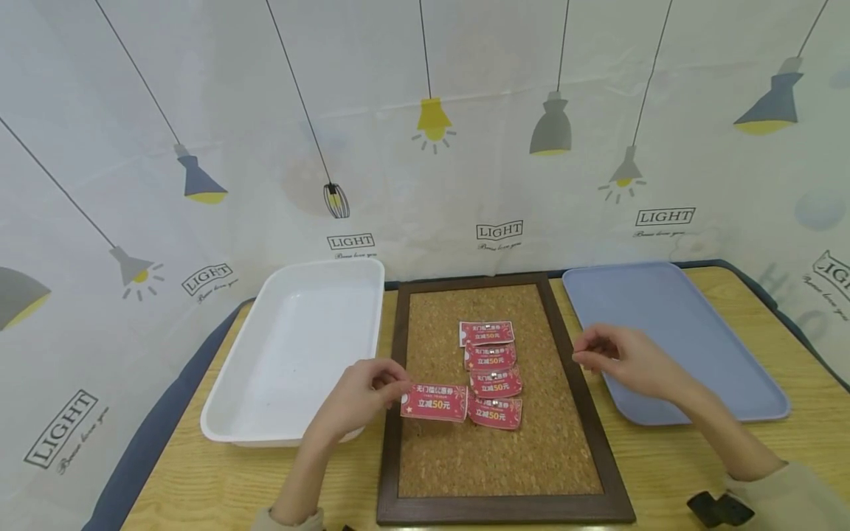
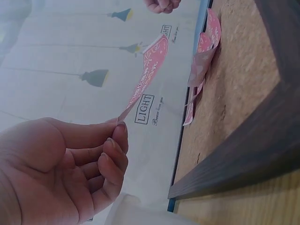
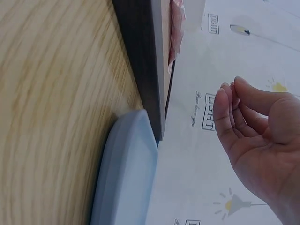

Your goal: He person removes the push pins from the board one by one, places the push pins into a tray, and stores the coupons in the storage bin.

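The fingers of the left hand [image 1: 361, 394] pinch a red coupon [image 1: 434, 403] at its left end, thumb against fingertips, so that the rest of the paper juts out free with a slight bend. The left wrist view shows this coupon held above the cork board [image 1: 498, 464], not lying on it; seen from the head, its right edge comes just beside the lowest of four fastened coupons [image 1: 493, 359], which overlap in a column. Those four carry small shiny spots [image 1: 494, 403] near their top edges, probably pin heads. The fingertips of the right hand [image 1: 620, 354] are pressed together over the near-left part of the blue tray [image 1: 671, 324]; whether something tiny sits between them, I cannot tell. The step in hand seems to be bringing a fifth coupon into place; the next move likely calls for settling it flat below the column or next to it, steadying that end, and driving a pin through its upper edge with the other hand. Beyond, the board's dark frame [image 1: 505, 509] lies on the wooden tabletop [image 1: 345, 479] between the blue tray and a white tray [image 1: 299, 354] on the left.
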